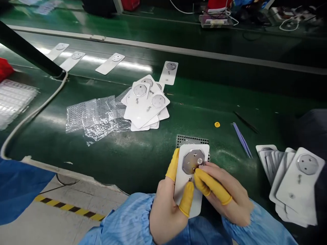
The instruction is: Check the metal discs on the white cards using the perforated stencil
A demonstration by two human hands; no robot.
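My left hand (173, 200), with yellow finger covers, grips a white rectangular panel (181, 183) by its left side, thumb on its face. The panel has a silver octagonal plate (190, 162) near its top. My right hand (221, 189) is pinched at the plate's lower right edge; a small round shiny piece shows by the fingertips, and what exactly they hold is too small to name. Behind the panel lies a sheet with rows of black dots (192, 139), partly hidden.
A panel pile (143, 114) lies beside bubble wrap (94, 117); another stack (293, 190) is at right. Blue tweezers (241, 139), dark tweezers (246, 121) and a yellow disc (217, 125) lie between. A black post (30, 51) and cable (35, 114) stand left.
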